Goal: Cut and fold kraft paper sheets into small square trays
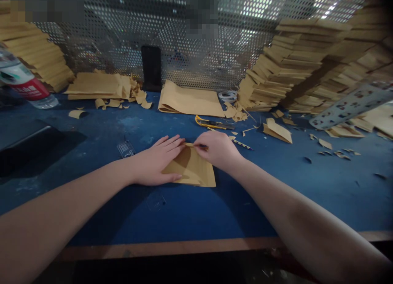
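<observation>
A small brown kraft paper envelope (196,169) lies on the blue tabletop in front of me. My left hand (159,159) rests flat across its left part, fingers stretched out and thumb spread near the lower edge. At the envelope's top edge my right hand (216,149) is closed in a pinch on the paper, the fingers curled. The left side of the envelope is hidden under my left hand. Just beyond my right hand lie a yellow box cutter (211,123) and a patterned pen or pencil (242,143), partly covered.
Tall stacks of brown paper envelopes stand at the left (33,50) and right (276,71). A folded paper sheet (192,100) and a black phone (151,67) are by the perforated metal panel (202,50). A water bottle (29,85) tilts at left; paper scraps (325,144) lie about.
</observation>
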`<state>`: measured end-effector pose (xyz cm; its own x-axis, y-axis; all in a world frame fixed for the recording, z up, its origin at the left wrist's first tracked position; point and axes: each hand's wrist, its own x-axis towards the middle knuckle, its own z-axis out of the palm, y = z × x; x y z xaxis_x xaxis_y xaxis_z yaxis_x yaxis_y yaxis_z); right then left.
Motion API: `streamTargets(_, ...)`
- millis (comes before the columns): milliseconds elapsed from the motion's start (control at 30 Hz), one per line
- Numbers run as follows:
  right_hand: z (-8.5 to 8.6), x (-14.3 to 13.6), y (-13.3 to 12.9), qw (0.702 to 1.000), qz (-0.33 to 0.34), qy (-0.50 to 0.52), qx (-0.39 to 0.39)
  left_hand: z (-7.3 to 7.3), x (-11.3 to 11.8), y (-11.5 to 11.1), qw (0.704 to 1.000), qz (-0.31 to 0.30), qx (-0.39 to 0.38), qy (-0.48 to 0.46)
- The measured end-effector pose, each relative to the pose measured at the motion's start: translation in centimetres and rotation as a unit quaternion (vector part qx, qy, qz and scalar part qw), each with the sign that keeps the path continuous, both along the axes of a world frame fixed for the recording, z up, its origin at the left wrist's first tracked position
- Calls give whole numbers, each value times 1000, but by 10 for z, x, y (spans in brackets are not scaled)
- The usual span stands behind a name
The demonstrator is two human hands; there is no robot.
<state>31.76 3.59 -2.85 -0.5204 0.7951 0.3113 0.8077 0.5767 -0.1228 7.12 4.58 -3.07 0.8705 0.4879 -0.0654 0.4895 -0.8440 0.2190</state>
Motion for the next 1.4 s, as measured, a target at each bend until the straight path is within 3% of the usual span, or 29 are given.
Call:
streamTargets(1133,-4,-2,-2,998,-30,55,-9,-1,0,1,1000,-2,-1,-3)
streamTargets(1333,8,-3,-13,996,-12,88,-14,-1,-1,2,1000,-7,-1,-6)
streamTargets(1400,17,-5,-24,993,20,103,-56,-1,-1,2,1000,-8,-6,-7)
